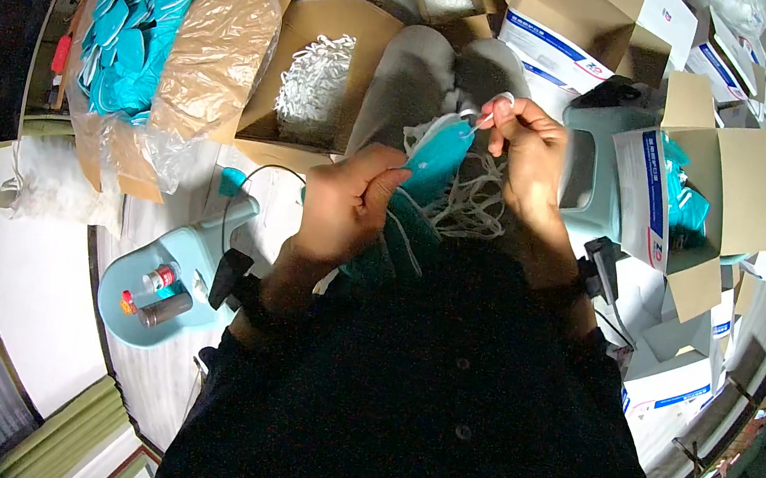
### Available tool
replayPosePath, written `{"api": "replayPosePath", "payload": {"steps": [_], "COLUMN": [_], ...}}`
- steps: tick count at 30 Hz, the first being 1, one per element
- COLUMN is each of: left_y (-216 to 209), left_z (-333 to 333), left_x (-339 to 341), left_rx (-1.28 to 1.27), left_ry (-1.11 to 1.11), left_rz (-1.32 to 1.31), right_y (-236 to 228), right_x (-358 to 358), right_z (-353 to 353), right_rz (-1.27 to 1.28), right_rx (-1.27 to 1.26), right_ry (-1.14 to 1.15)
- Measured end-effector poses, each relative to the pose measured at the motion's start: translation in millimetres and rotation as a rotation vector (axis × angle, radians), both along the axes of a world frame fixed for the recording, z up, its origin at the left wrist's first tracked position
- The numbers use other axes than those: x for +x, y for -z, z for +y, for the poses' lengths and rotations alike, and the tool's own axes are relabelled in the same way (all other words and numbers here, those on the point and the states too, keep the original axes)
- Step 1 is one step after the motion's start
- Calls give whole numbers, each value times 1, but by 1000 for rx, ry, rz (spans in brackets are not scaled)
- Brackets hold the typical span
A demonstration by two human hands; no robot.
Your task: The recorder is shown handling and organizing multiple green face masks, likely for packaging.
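Note:
My left hand (pixel 348 195) is closed, thumb and fingers gripping the lower side of a teal face mask (pixel 439 155) with a white edge, held up over my lap. At the mask's far tip, my right hand (pixel 531 152) pinches a thin white cord (pixel 486 121) that runs to the mask. A loose bundle of white cords (pixel 472 203) lies on my lap below the right hand. More teal mask material (pixel 368 265) shows under my left hand, partly hidden by my wrist and dark top.
At the far left a plastic-lined carton (pixel 215 59) holds a heap of teal mask pieces (pixel 137 46). White cords (pixel 313 81) fill another carton (pixel 280 39). On the right, an open white box (pixel 651 183) contains teal masks (pixel 683 203). A light-blue stool (pixel 125 297) carries bottles.

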State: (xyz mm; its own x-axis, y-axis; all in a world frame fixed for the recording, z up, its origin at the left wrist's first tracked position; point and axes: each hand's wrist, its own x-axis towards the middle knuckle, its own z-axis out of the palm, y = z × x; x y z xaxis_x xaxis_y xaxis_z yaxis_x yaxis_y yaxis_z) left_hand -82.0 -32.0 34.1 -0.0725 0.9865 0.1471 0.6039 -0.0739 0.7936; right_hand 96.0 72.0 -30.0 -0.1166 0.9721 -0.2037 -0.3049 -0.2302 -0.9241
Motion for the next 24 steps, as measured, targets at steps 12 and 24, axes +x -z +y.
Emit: {"api": "replayPosePath", "payload": {"steps": [12, 24], "left_y": [-29, -8], "left_z": [-21, 13], "left_x": [-35, -34], "left_rx": [175, 86], "left_ry": [19, 321], "left_rz": [187, -63], "right_y": [-1, -48], "right_x": [59, 7], "right_z": [22, -13], "right_rz": [-221, -202], "right_rx": [15, 411], "right_ry": [-309, -847]}}
